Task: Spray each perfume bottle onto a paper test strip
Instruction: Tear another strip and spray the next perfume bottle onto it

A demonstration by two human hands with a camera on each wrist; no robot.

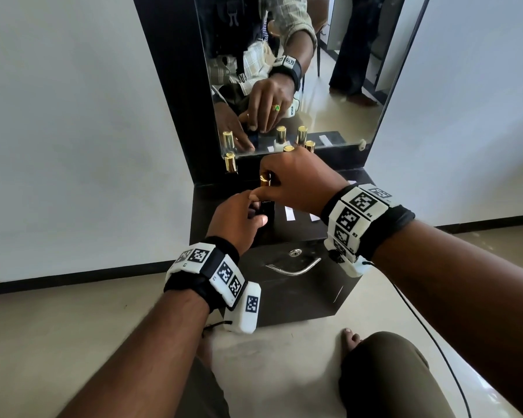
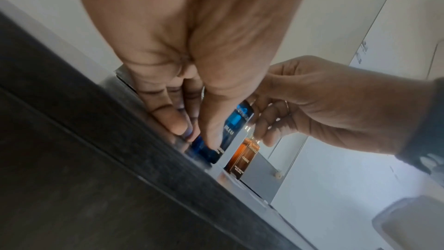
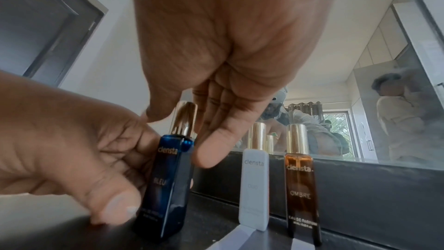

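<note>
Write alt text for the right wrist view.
A left hand grips a dark blue perfume bottle standing on a black shelf, while the right hand closes its fingers around the bottle's gold cap. Beside it stand a white bottle and an amber bottle, before a mirror.

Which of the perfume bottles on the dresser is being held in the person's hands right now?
The blue bottle marked BLEU: the left hand grips its body; the white bottle and amber bottle stand untouched.
</note>
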